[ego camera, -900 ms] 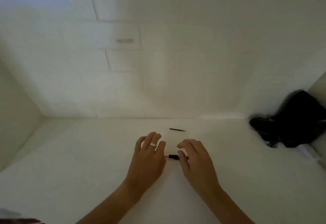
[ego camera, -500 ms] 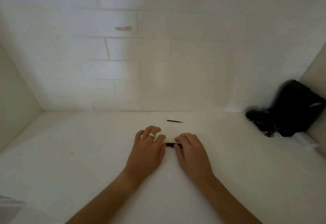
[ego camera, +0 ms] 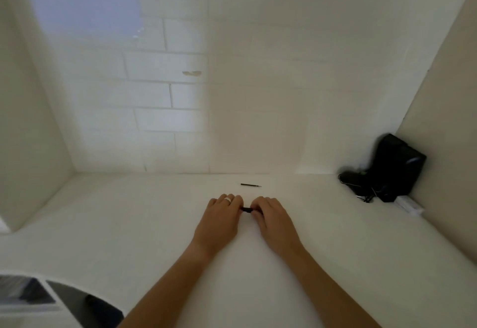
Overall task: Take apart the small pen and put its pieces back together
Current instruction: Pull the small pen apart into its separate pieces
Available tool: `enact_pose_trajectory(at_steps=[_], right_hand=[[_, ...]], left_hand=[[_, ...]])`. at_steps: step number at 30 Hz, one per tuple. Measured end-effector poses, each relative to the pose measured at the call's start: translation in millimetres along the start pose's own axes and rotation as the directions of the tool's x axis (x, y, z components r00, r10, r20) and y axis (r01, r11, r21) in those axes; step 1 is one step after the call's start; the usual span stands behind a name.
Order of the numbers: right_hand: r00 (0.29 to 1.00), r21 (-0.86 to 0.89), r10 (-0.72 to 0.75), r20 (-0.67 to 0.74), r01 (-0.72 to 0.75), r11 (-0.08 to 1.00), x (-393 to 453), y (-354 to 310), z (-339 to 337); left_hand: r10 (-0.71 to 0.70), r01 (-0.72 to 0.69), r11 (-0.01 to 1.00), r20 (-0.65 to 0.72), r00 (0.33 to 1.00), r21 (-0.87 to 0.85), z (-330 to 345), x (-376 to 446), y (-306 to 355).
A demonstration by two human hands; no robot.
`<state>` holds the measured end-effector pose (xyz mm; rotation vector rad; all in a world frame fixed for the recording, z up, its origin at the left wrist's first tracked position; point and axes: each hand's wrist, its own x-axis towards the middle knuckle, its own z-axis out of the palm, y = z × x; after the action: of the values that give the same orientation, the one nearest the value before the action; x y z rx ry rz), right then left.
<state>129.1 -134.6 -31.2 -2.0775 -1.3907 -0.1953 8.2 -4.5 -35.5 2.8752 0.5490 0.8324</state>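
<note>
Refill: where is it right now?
In the head view the refill lies alone on the white table, just beyond both hands and near the tiled wall, apart from the pen body pinched between left hand and right hand.

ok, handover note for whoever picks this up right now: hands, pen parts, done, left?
Left hand: knuckles up on the white table, silver ring on one finger, fingertips on one end of the short black pen body.
Right hand: same pose, fingertips pinching the other end.
Parts: the body spans the gap between the hands, low over the table; the thin dark refill rod lies alone further back, near the tiled wall.
Done: refill is out.
Left: can't tell if the body is being pulled apart or closed; the refill must go back in.
</note>
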Motion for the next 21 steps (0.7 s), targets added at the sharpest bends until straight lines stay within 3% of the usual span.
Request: enact_pose_trajectory(at_steps=[6,19,21], right_hand=[[1.000,0.007,-0.024,-0.015,0.024,1.000,-1,0,3],[0.996,0.011,-0.086,-0.036,0.087,0.996,2,7,11],[0.996,0.024,-0.074,-0.051,0.076,0.997,1,9,11]], left_hand=[[0.045,-0.041,0.996,-0.040,0.998,0.085,3,1,-3],[-0.024,0.029,0.995,-0.053,0.998,0.096,2,0,-6],[-0.100,0.104,0.990,-0.041,0.994,0.096,0,-1,-6]])
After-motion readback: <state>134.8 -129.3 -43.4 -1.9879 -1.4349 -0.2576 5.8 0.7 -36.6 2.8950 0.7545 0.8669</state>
